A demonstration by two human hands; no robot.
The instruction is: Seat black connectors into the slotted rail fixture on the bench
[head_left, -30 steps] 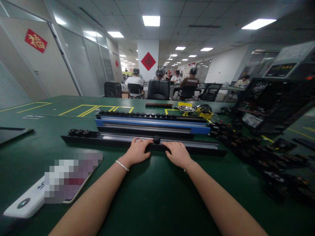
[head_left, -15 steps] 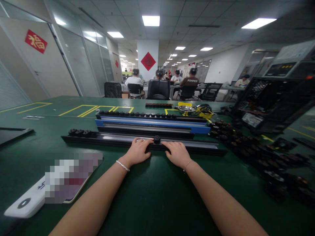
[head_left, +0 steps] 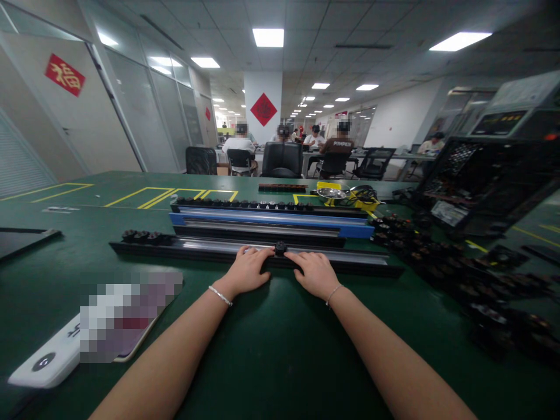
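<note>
A long black rail (head_left: pixel 219 247) with a shiny inner channel lies across the table before me. A small black block-like part (head_left: pixel 280 248) sits in the channel near its middle. My left hand (head_left: pixel 250 271) touches the block's left side with its index fingertip, its other fingers over the rail and its thumb apart in front. From the right, my right hand (head_left: pixel 315 274) stretches its index finger to the block, thumb likewise apart. Both hands are open. Several similar black parts (head_left: pixel 142 235) stand at the rail's left end.
Behind the rail lie a blue rail (head_left: pixel 262 219) and a row of black parts (head_left: pixel 245 204). A pile of black parts (head_left: pixel 472 274) spreads at right, below a black equipment case (head_left: pixel 455 175). A metal bowl (head_left: pixel 329 193) stands farther back. A white device (head_left: pixel 48 359) lies at left.
The small block and my left fingertips have shifted slightly right along the rail. My right index finger has come closer to the block's right side.
</note>
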